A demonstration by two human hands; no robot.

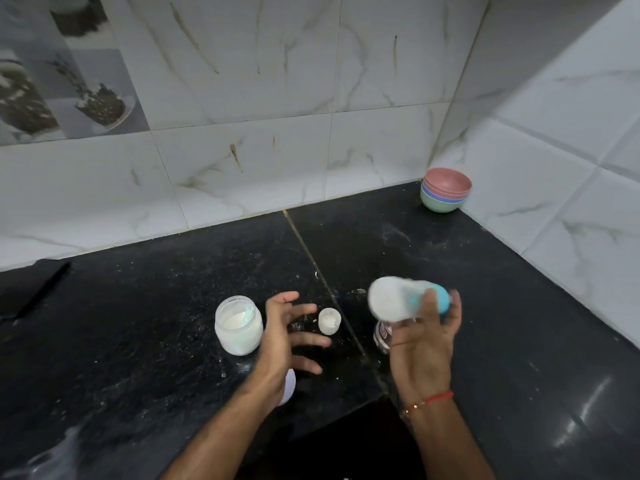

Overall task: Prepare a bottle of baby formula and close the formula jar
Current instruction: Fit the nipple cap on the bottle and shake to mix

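Observation:
My right hand (427,344) grips a baby bottle (394,299) with a blue collar, held tilted on its side above the black counter and blurred by motion; its contents look milky white. My left hand (287,337) hovers open with fingers spread, holding nothing, just right of the open formula jar (238,330). The jar stands upright with white powder and a pale scoop inside. A small white cap (329,320) lies on the counter between my hands. A white lid (289,386) lies partly hidden under my left wrist.
A clear glass object (382,337) stands on the counter below the bottle, mostly hidden by my right hand. Stacked coloured bowls (445,190) sit in the far right corner against the tiled walls. A dark flat item (31,289) lies at the far left. Powder specks dust the counter (156,306).

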